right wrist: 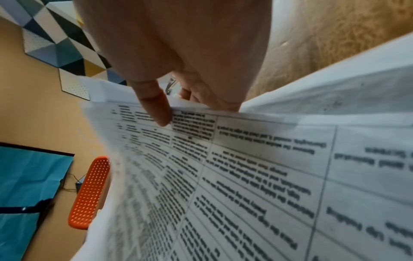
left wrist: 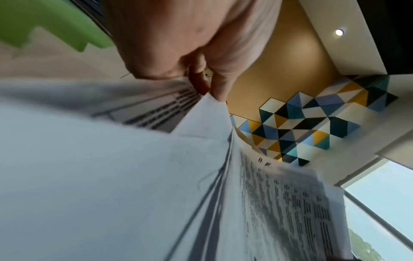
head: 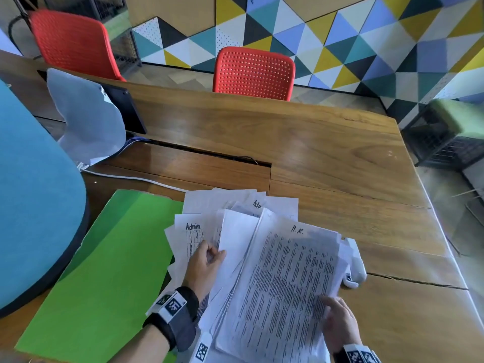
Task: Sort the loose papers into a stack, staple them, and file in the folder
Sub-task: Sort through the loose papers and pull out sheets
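A loose pile of printed papers (head: 275,279) lies fanned out on the wooden table (head: 314,153); the top sheet is headed "H.R.", and sheets marked "Admin" poke out at the left. My left hand (head: 207,260) pinches the left edge of the upper sheets (left wrist: 208,113) between thumb and fingers. My right hand (head: 337,320) grips the pile's lower right edge, thumb on the printed page (right wrist: 223,159). A green folder (head: 104,271) lies flat to the left of the papers. A white stapler (head: 355,263) sits just beyond the pile's right edge.
A blue rounded chair back (head: 34,192) stands close at the left. Crumpled white paper (head: 86,119) and a dark screen lie at the back left by a cable slot. Two red chairs (head: 254,72) stand behind the table. The table's right edge drops to the floor.
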{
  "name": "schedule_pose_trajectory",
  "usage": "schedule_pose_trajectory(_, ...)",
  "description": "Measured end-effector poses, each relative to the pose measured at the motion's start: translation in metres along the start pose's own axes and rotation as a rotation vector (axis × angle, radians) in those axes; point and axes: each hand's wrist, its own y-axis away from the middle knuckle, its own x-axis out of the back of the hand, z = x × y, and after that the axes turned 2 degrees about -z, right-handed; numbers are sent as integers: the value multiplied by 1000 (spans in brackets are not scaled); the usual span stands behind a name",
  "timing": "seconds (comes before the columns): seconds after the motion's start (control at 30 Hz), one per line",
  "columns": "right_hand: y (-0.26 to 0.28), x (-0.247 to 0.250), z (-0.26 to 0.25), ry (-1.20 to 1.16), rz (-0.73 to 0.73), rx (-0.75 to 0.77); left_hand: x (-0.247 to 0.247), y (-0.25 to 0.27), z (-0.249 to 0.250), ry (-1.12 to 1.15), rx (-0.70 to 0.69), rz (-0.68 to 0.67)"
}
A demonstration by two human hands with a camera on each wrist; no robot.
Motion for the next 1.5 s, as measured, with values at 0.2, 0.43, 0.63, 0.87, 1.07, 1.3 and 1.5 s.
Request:
schedule_pose_trajectory(0.2, -2, -2, -1, -50, -83, 8, -2, -2, 1, 26, -5, -58)
schedule_pose_trajectory(0.43, -1, 9, -8, -21, -52, 101, -2, -8, -6, -262, -32, 192)
schedule_pose_trajectory(0.63, 3, 10, -11, 31, -1, 155, 5, -17, -12, -698, 177, 159)
schedule_pose_trajectory(0.87, -4, 1, 2, 99, -3, 167, -15, -17, -15, -628, 242, 24)
schedule_pose_trajectory(1.07, -3, 0, 2, 284, 47, 317, 44, -11, 53, -471, -167, 377)
schedule_pose_trajectory(1.3, 9, -21, -18, 396, -136, 443, 37, 49, 165, -576, -880, 84)
schedule_pose_trajectory(1.5, 10, -41, -22, 435, -171, 469, -86, 43, 106, -990, -553, -258)
